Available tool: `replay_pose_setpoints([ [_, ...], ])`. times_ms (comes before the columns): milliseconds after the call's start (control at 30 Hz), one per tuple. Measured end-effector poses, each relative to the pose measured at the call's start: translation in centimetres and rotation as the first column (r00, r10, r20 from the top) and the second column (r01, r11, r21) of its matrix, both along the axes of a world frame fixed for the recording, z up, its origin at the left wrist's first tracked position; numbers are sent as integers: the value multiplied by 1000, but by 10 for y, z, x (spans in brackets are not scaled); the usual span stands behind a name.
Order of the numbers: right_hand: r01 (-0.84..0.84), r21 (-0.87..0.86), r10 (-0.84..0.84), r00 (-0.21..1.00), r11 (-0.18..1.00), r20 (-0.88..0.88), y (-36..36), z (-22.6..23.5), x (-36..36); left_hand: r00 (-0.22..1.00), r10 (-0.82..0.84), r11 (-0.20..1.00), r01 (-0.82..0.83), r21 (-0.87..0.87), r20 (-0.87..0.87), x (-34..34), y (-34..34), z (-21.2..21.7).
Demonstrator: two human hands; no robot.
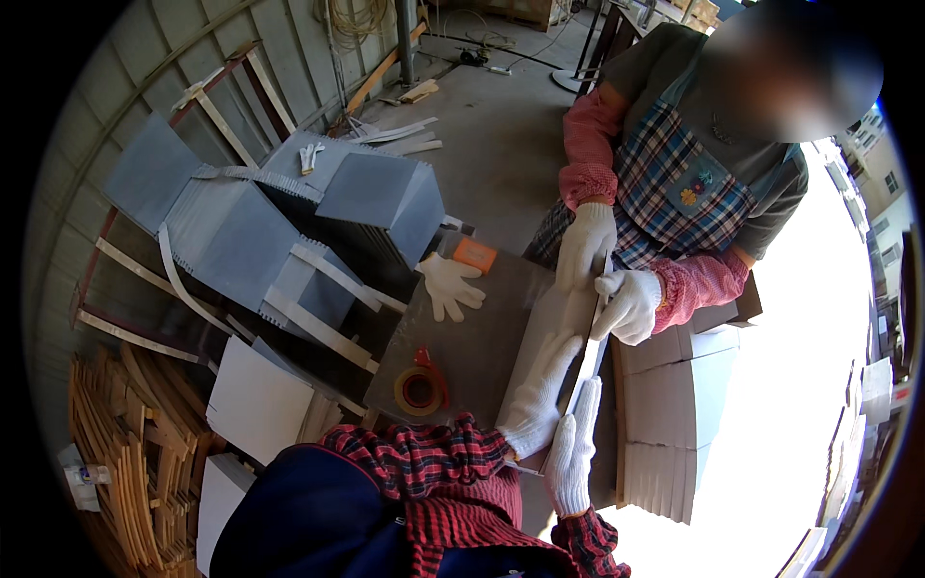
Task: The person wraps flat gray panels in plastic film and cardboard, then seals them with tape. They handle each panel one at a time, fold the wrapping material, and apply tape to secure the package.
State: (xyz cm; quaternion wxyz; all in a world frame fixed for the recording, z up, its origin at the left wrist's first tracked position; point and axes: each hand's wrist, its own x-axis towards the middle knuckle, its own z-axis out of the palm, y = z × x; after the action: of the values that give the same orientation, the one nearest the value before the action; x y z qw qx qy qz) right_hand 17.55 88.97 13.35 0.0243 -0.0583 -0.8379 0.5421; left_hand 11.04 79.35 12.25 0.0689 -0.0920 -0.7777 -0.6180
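Grey strapped bundles (289, 231) left; white stacked bundle (674, 414) right.
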Motion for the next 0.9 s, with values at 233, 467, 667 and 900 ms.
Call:
replay_pose_setpoints([
  [233,-9,370,-2,1000,929,31,-17,35,-6,945,-152,710,-98,697,288,1,-6,-7],
  [467,64,582,-26,997,811,-74,-21,37,-9,907,-236,568,-162,807,348,-5,8,-37],
  [667,219,699,-131,975,681,-178,-55,41,2,837,-416,819,175,546,356,-47,-67,-20],
  [900,285,702,-158,958,653,-241,-53,35,-4,329,-839,508,185,-841,-434,-101,-57,56],
])
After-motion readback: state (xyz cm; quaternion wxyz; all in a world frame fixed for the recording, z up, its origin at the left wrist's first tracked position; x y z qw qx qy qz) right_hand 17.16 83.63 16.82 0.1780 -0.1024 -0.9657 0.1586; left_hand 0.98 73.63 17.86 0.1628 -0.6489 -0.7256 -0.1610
